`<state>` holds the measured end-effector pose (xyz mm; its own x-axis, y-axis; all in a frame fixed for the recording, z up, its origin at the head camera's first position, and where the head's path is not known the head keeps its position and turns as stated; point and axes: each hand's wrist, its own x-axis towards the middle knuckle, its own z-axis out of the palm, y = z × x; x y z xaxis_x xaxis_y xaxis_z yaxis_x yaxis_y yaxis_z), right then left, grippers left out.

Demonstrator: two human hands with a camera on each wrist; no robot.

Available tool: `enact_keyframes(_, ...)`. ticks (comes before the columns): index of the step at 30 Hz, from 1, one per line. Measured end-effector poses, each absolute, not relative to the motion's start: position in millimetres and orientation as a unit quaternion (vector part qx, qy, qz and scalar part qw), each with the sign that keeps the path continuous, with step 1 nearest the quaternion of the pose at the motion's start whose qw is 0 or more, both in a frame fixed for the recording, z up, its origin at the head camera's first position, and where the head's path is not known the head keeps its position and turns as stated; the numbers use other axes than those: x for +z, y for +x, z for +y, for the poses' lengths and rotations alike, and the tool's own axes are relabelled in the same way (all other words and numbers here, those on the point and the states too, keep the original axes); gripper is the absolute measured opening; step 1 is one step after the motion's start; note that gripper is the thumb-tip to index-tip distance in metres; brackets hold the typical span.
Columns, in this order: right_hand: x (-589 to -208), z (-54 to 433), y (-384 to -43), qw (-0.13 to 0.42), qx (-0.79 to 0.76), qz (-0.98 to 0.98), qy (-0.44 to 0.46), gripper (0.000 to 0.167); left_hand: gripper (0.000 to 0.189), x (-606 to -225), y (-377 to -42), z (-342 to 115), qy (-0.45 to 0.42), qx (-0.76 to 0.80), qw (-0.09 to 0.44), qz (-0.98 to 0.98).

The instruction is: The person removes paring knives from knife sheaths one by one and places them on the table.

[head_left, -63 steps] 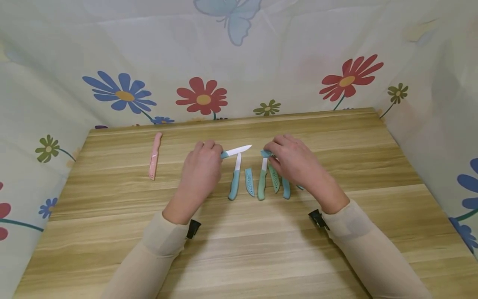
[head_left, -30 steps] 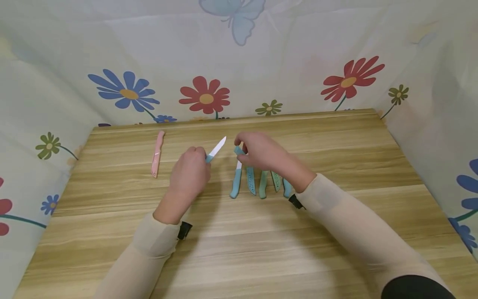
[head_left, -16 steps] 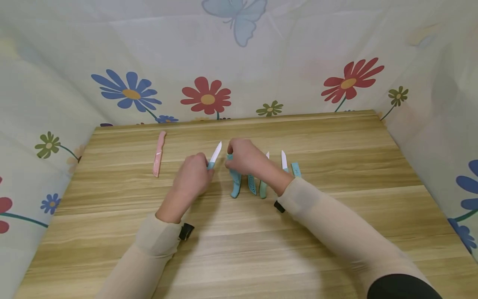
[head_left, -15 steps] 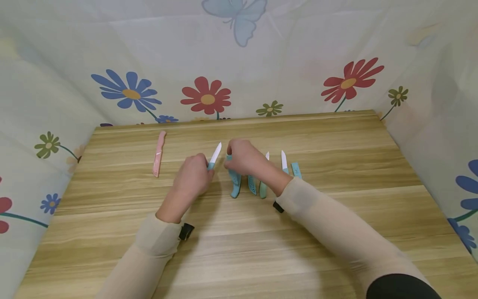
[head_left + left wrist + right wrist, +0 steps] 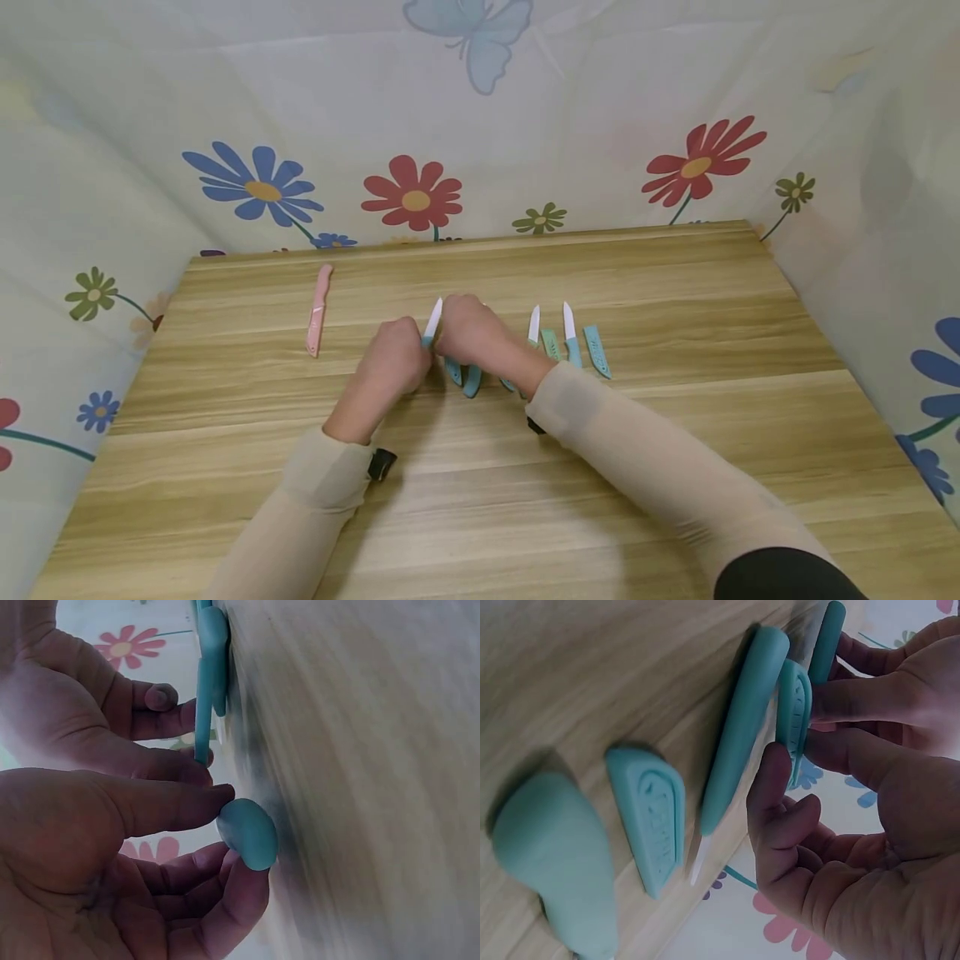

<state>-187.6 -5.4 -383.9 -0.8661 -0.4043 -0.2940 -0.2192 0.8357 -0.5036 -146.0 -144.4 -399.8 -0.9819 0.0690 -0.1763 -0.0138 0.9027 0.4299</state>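
My left hand pinches the blue handle of a small knife, whose white blade points away from me. In the left wrist view the butt of that handle shows between thumb and fingers. Beside it, my right hand pinches a blue blade sheath between thumb and finger, just right of the held knife. Under and beside the right hand, another blue-handled knife lies on the table, its blade mostly hidden in the head view. A second blue sheath lies next to it.
Further right lie a green-handled knife, a green sheath, a blue-handled knife and a blue sheath. A pink sheathed knife lies apart at left on the wooden table. Flowered cloth surrounds the table.
My right hand has carried the sheath left, from above the green knife to beside the left hand. The left hand's knife has turned from pointing right to pointing away.
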Motion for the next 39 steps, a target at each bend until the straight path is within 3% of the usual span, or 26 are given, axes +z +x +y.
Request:
enact_keyframes(10, -391.9, -9.6, -184.7, 0.189, -0.194, 0.946, -0.176, 0.024, 0.02, -400.8, -146.6, -137.9, 0.014, 0.209, 0.121, 0.97)
enact_keyframes(23, -393.8, -16.5, -186.1, 0.189, -0.143, 0.958, -0.159, 0.012, 0.027, -397.3, -149.2, -136.8, 0.01, 0.213, 0.151, 0.965)
enact_keyframes(38, -383.7, -16.0, -180.4, 0.166, -0.138, 0.964, -0.158, 0.011, 0.017, -398.8, -152.3, -141.0, 0.023, 0.225, 0.151, 0.962)
enact_keyframes(39, -382.1, -14.8, -179.4, 0.165, -0.142, 0.963, -0.159, 0.012, 0.018, -413.2, -159.2, -146.5, 0.028, 0.231, 0.148, 0.961)
